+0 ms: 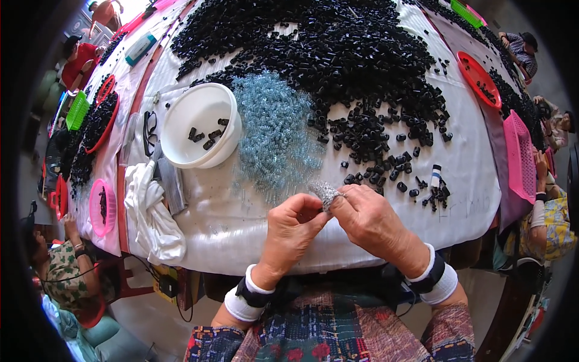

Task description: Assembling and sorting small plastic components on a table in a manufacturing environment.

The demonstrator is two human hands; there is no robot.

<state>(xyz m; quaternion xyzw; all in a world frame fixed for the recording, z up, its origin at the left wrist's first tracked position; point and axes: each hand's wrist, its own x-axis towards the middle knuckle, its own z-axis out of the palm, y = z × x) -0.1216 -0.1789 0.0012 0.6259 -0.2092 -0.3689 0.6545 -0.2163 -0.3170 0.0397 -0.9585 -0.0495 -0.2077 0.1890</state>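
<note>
My left hand (292,232) and my right hand (377,220) meet over the front of the white-covered table, fingertips almost touching. A silvery, rough-textured piece (325,192) shows at the right hand's fingertips; whether it is held or wraps a finger is unclear. The left thumb and forefinger are pinched together, and whatever is between them is hidden. Just beyond lies a heap of small pale-blue coil springs (274,133). Small black plastic parts (374,139) are scattered to the right, near a cluster of tiny black pieces (437,196) and a small white-and-blue tube (435,175).
Left of the springs stands a white bowl (175,142) with several black parts inside. Eyeglasses (149,130) and a white cloth (148,211) lie farther left. A large black pile (313,45) covers the far table. Co-workers sit on both sides, by a pink basket (520,157) and red tray (467,63).
</note>
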